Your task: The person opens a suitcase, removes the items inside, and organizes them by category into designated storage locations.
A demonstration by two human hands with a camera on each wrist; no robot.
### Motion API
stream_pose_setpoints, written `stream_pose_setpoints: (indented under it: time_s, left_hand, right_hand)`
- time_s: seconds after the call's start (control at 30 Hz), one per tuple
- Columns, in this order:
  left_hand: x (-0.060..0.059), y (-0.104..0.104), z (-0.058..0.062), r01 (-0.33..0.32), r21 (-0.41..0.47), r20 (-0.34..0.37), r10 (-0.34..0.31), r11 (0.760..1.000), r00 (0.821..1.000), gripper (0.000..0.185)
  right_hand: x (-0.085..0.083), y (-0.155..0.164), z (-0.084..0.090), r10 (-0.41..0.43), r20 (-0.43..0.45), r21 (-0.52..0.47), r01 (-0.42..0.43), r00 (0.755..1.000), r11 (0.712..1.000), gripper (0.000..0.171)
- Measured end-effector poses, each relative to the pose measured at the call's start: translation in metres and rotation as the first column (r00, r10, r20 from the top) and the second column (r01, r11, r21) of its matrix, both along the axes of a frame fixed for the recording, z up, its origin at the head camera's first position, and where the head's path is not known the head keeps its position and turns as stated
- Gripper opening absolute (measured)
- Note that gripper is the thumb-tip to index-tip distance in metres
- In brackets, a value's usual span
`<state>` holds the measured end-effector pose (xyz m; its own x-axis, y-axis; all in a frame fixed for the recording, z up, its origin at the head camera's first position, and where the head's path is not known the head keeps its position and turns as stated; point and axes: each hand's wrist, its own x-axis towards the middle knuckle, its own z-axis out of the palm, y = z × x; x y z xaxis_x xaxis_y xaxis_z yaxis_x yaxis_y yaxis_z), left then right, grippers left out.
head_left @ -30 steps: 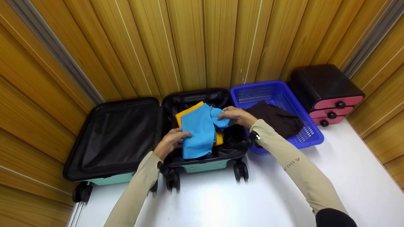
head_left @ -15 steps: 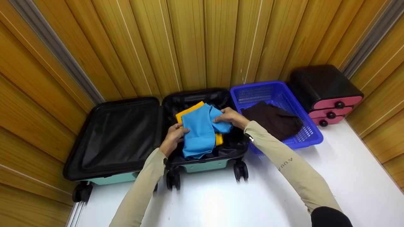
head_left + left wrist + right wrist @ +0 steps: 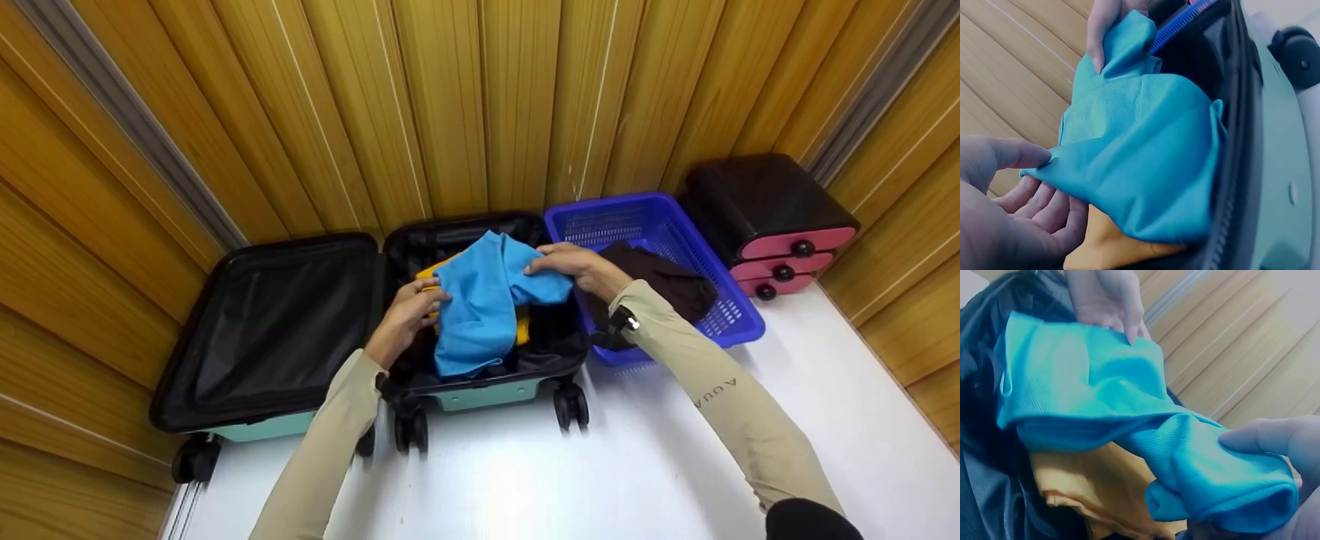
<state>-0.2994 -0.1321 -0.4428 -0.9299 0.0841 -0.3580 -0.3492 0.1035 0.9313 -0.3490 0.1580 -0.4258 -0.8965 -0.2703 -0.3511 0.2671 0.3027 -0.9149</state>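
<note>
A light-blue shirt (image 3: 476, 315), partly folded, is held above the open suitcase (image 3: 491, 395). My left hand (image 3: 405, 319) pinches its left edge between thumb and fingers, as the left wrist view shows. On the other side my right hand (image 3: 581, 266) grips a bunched, sleeve-like end, thumb on top (image 3: 1264, 436). In the right wrist view that end has a dark opening facing the hand. Beneath the shirt lies a yellow-orange cloth (image 3: 1095, 478) inside the suitcase, mostly covered.
The suitcase's other half (image 3: 285, 322), black-lined, lies spread to the left. A blue plastic basket (image 3: 739, 322) holding a dark brown garment (image 3: 660, 281) touches the suitcase's right side. Farther right is a black box with pink drawers (image 3: 795, 240). Wood-look panels (image 3: 450, 112) stand behind.
My right hand has moved right and slightly up, drawing the shirt's sleeve-like end out over the suitcase's right rim. My left hand has shifted up along the left edge, lifting the shirt's upper part.
</note>
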Motion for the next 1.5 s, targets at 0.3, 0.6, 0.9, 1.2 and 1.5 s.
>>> stream_pose_setpoints:
  time_s: [0.3, 0.6, 0.9, 1.2, 1.5]
  left_hand:
    - [0.002, -0.001, 0.002, -0.037, -0.007, 0.080, 0.037, 0.999, 0.996, 0.021]
    - [0.001, 0.002, 0.005, -0.051, 0.042, 0.024, 0.050, 0.998, 0.998, 0.037]
    - [-0.004, 0.027, 0.030, -0.037, 0.146, -0.037, 0.042, 0.989, 0.998, 0.031]
    - [-0.005, 0.056, 0.052, 0.023, 0.272, -0.070, -0.004, 0.962, 0.998, 0.023]
    - [0.000, 0.090, 0.067, 0.067, 0.375, -0.088, -0.037, 0.925, 0.995, 0.016]
  right_hand:
    - [0.010, -0.003, -0.003, 0.041, 0.007, -0.079, -0.041, 0.999, 0.996, 0.016]
    - [0.011, 0.003, -0.002, 0.020, 0.015, -0.133, -0.018, 1.000, 0.991, 0.030]
    - [0.006, 0.029, 0.018, -0.003, 0.026, -0.196, 0.008, 1.000, 0.981, 0.035]
    - [0.006, 0.068, 0.041, -0.030, -0.049, -0.238, 0.017, 0.998, 0.971, 0.033]
    - [0.005, 0.105, 0.061, -0.014, -0.029, -0.263, 0.006, 0.999, 0.965, 0.030]
